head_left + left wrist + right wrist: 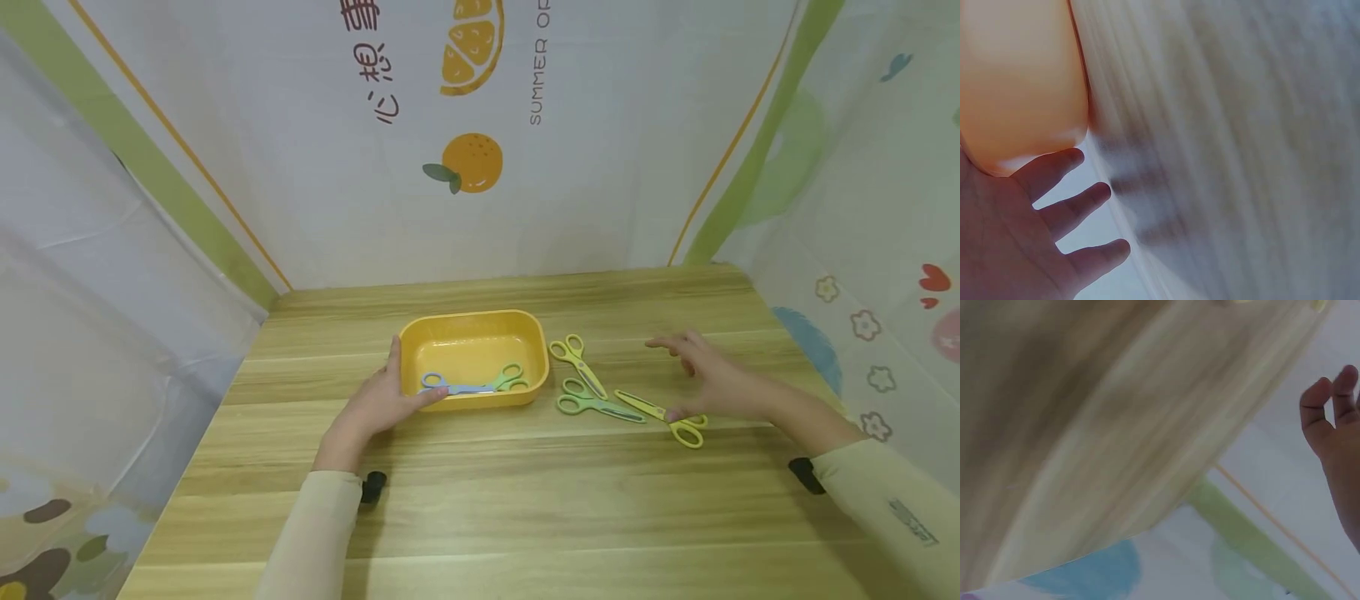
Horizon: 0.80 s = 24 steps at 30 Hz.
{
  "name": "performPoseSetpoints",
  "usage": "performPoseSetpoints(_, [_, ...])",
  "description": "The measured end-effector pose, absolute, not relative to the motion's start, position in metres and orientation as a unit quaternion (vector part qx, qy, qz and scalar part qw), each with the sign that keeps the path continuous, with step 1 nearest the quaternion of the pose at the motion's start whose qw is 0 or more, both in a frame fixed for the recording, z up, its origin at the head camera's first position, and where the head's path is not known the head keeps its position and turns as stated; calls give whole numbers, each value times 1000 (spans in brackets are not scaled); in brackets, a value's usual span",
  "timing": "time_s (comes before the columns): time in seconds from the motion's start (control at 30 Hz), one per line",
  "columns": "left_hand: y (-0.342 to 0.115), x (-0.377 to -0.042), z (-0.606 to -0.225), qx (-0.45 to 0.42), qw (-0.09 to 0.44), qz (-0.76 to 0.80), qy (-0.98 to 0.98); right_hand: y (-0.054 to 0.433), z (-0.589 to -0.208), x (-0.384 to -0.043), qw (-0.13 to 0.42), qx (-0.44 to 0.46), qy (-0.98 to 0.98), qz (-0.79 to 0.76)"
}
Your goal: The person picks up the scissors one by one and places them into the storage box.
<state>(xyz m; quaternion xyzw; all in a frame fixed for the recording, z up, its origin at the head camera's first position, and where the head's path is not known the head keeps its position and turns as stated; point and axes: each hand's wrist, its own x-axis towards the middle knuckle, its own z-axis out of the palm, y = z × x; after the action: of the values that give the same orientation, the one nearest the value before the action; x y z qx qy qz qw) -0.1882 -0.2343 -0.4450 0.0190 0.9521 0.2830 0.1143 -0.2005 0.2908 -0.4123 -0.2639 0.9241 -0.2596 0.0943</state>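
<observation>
My left hand [378,400] rests at the left front corner of a yellow plastic box [472,318]. Its thumb lies across the front rim; the other fingers stay straight along the wall. Inside the box lie blue-handled scissors [465,389] and green-handled scissors [510,373], partly hidden by the front wall. Right of the box are yellow scissors [578,360], green scissors [577,398] and a second yellow pair [686,432]. Over that second pair hovers my right hand [712,379], index finger extended, thumb overlapping the handles in the head view. Nothing shows between its fingers.
A wood-grain table [480,508] carries everything. A white printed curtain [600,167] hangs behind its far edge, with more printed cloth at both sides. Small black pieces [372,487] show beside both wrists.
</observation>
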Motion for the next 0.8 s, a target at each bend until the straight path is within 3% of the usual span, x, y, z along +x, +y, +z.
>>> performPoseSetpoints(0.27, [-234,-187,-444,21,118,283,952,330,-451,-186,104,-268,929,-234])
performPoseSetpoints(0.6, [-234,-187,-442,10,127,287,950,335,-476,-177,44,-297,927,-225])
performPoseSetpoints(0.8, [-233,-187,-443,6,136,294,946,337,-477,-179,54,-298,928,-215])
